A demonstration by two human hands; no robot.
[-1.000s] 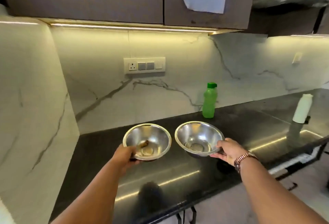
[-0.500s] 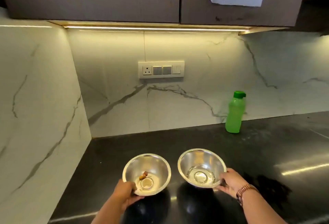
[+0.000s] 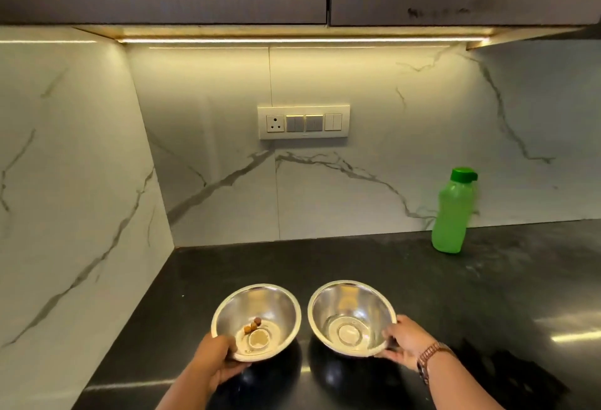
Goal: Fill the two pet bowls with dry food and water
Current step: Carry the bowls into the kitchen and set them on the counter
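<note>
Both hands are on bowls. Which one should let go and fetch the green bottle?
Probably the right hand: the green bottle stands at the wall on its side, while the left hand holds the left bowl.

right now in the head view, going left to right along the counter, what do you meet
left hand → left bowl holding a few kibble pieces → right bowl → right hand with its wristwatch → green bottle, standing farther back by the wall

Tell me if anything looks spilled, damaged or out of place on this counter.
Nothing spilled. The left bowl holds only a few kibble pieces, the right bowl looks empty, and the green bottle stands upright. The cabinet door has dark scuffs along its lower edge.
</note>
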